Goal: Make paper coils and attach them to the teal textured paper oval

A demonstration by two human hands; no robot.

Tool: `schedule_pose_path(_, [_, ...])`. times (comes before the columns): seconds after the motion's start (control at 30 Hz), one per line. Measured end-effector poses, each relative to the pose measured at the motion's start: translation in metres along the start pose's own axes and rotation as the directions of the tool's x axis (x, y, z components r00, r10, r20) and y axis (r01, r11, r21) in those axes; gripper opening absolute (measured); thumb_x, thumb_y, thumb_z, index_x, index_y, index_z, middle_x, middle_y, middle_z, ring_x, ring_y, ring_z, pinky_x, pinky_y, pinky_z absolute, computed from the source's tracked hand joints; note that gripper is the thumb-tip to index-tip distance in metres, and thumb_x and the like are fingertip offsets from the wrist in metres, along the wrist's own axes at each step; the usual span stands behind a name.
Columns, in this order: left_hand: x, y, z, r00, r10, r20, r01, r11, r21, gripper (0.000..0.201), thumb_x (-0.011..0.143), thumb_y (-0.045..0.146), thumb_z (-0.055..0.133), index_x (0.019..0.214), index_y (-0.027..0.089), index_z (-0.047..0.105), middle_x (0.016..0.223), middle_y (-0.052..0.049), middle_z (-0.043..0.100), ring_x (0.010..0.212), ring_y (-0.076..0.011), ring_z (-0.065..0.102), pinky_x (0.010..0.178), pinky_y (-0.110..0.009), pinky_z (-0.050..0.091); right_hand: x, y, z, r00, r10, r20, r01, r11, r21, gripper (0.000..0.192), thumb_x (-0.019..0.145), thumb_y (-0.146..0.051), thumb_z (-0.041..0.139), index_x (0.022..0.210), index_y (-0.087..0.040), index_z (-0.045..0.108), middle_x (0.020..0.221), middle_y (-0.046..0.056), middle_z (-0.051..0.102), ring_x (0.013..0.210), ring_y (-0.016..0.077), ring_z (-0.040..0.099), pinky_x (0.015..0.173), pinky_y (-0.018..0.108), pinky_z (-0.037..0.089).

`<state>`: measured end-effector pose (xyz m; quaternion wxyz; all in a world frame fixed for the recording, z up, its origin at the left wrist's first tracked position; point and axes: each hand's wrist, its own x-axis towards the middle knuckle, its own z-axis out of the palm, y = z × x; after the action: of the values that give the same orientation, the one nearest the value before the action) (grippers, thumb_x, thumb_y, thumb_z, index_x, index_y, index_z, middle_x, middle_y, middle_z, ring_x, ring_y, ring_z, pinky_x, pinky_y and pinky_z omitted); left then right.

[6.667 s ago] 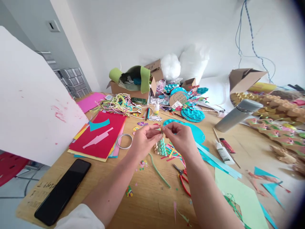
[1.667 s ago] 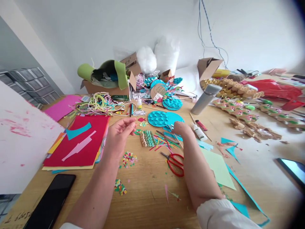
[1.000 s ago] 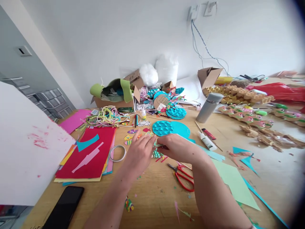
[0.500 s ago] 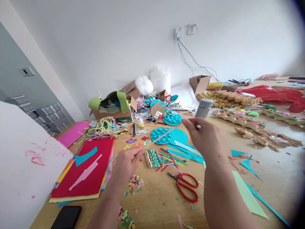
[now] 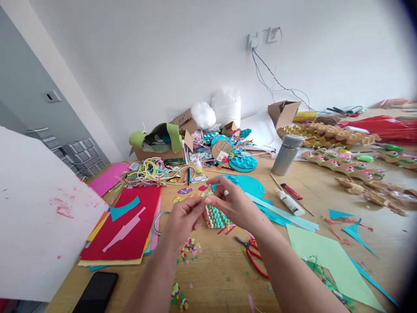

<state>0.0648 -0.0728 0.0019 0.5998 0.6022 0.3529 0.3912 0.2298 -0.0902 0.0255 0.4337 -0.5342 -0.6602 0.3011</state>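
Note:
My left hand [image 5: 184, 217] and my right hand [image 5: 230, 202] meet fingertip to fingertip above the middle of the wooden table [image 5: 215, 278]. Both pinch a thin wooden stick; the fingers hide most of it. Just beneath them lies a folded teal-and-tan paper piece [image 5: 215, 218] among loose coloured paper strips. Red-handled scissors [image 5: 252, 257] lie on the table under my right forearm. A small heap of confetti [image 5: 191, 250] sits below my left hand.
A stack of coloured paper with a red top sheet [image 5: 127, 226] and a tape ring [image 5: 157, 217] lie left. A white board [image 5: 35, 217] and black phone [image 5: 96, 293] sit near left. Glue bottle [image 5: 288, 201], grey flask [image 5: 288, 148], teal discs [image 5: 243, 161], light green sheet [image 5: 329, 261] lie right.
Half a second ago my hands were apart with the stick stretched between them and my right hand raised; now they have come together low over the folded paper piece. The view has shifted slightly.

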Motion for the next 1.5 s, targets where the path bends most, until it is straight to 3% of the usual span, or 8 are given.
schedule_pose_path(0.1, [-0.002, 0.004, -0.004, 0.998, 0.033, -0.057, -0.038, 0.996, -0.084, 0.040, 0.086, 0.048, 0.061, 0.103, 0.014, 0.074, 0.064, -0.002, 0.063, 0.042, -0.0026, 0.033, 0.040, -0.019, 0.019, 0.001, 0.007, 0.000, 0.999, -0.034, 0.020, 0.033, 0.998, 0.052, 0.081, 0.083, -0.073, 0.045, 0.136, -0.011, 0.040, 0.073, -0.001, 0.053, 0.061, 0.0136, 0.046, 0.055, 0.026, 0.038])
schedule_pose_path(0.27, [-0.011, 0.011, -0.002, 0.986, 0.080, 0.148, -0.069, 0.994, -0.080, 0.055, 0.087, 0.040, 0.064, 0.137, 0.020, 0.054, 0.068, -0.005, 0.071, 0.042, -0.0036, 0.036, 0.042, -0.018, 0.027, -0.006, 0.009, 0.005, 0.990, -0.038, 0.137, 0.008, 0.978, 0.209, 0.091, 0.085, -0.079, 0.012, 0.149, -0.016, 0.030, 0.073, 0.001, 0.052, 0.065, 0.0159, 0.051, 0.057, 0.027, 0.040])
schedule_pose_path(0.4, [-0.012, 0.009, 0.003, 0.976, 0.160, 0.150, -0.157, 0.987, -0.036, 0.046, 0.086, 0.037, 0.065, 0.129, 0.022, 0.062, 0.071, -0.005, 0.072, 0.045, -0.0040, 0.039, 0.042, -0.018, 0.031, -0.012, 0.002, 0.008, 0.960, -0.022, 0.281, -0.062, 0.956, 0.285, 0.095, 0.083, -0.080, 0.008, 0.155, -0.018, 0.019, 0.058, -0.003, 0.044, 0.054, 0.0147, 0.044, 0.049, 0.025, 0.034])
schedule_pose_path(0.53, [-0.010, 0.003, 0.001, 0.973, 0.205, 0.106, -0.204, 0.979, -0.026, 0.034, 0.088, 0.037, 0.063, 0.119, 0.024, 0.070, 0.071, -0.004, 0.071, 0.046, -0.0041, 0.039, 0.042, -0.018, 0.029, -0.013, -0.001, 0.008, 0.963, -0.038, 0.265, -0.050, 0.948, 0.316, 0.090, 0.085, -0.078, 0.013, 0.154, -0.021, 0.023, 0.066, -0.002, 0.045, 0.061, 0.0138, 0.043, 0.054, 0.024, 0.036])
schedule_pose_path(0.7, [-0.008, 0.001, -0.004, 0.982, 0.187, -0.016, -0.188, 0.980, -0.068, 0.031, 0.085, 0.035, 0.067, 0.112, 0.024, 0.073, 0.068, -0.003, 0.071, 0.046, -0.0038, 0.038, 0.044, -0.018, 0.031, -0.007, -0.004, 0.003, 0.955, 0.116, 0.272, -0.226, 0.879, 0.420, 0.078, 0.088, -0.076, 0.019, 0.119, -0.017, 0.059, 0.065, -0.002, 0.045, 0.053, 0.0098, 0.034, 0.042, 0.020, 0.022])
schedule_pose_path(0.87, [-0.005, 0.001, -0.005, 0.984, 0.133, -0.121, -0.142, 0.987, -0.075, 0.032, 0.081, 0.036, 0.070, 0.110, 0.021, 0.074, 0.069, -0.004, 0.072, 0.044, -0.0030, 0.039, 0.042, -0.017, 0.029, 0.000, -0.002, -0.004, 0.940, 0.137, 0.313, -0.255, 0.892, 0.374, 0.047, 0.081, -0.063, 0.059, 0.076, -0.016, 0.057, 0.054, -0.007, 0.039, 0.044, 0.0051, 0.028, 0.040, 0.019, 0.018])
schedule_pose_path(1.13, [-0.007, 0.007, -0.003, 0.992, 0.082, -0.092, -0.088, 0.994, -0.065, 0.049, 0.085, 0.040, 0.064, 0.129, 0.018, 0.062, 0.082, -0.009, 0.075, 0.042, -0.0033, 0.041, 0.038, -0.018, 0.026, 0.003, 0.001, 0.001, 0.996, 0.086, -0.007, -0.080, 0.951, 0.298, 0.037, 0.080, -0.052, 0.065, 0.069, -0.017, 0.057, 0.053, -0.005, 0.047, 0.042, 0.0065, 0.036, 0.039, 0.021, 0.027])
schedule_pose_path(1.5, [-0.004, 0.004, -0.002, 0.990, 0.094, -0.106, -0.101, 0.993, -0.059, 0.039, 0.082, 0.040, 0.066, 0.112, 0.015, 0.072, 0.080, -0.009, 0.075, 0.040, -0.0040, 0.044, 0.036, -0.018, 0.024, 0.001, -0.002, 0.011, 0.997, 0.072, 0.000, -0.068, 0.943, 0.327, 0.024, 0.081, -0.041, 0.064, 0.079, -0.018, 0.057, 0.059, -0.004, 0.051, 0.041, 0.0076, 0.044, 0.038, 0.021, 0.039])
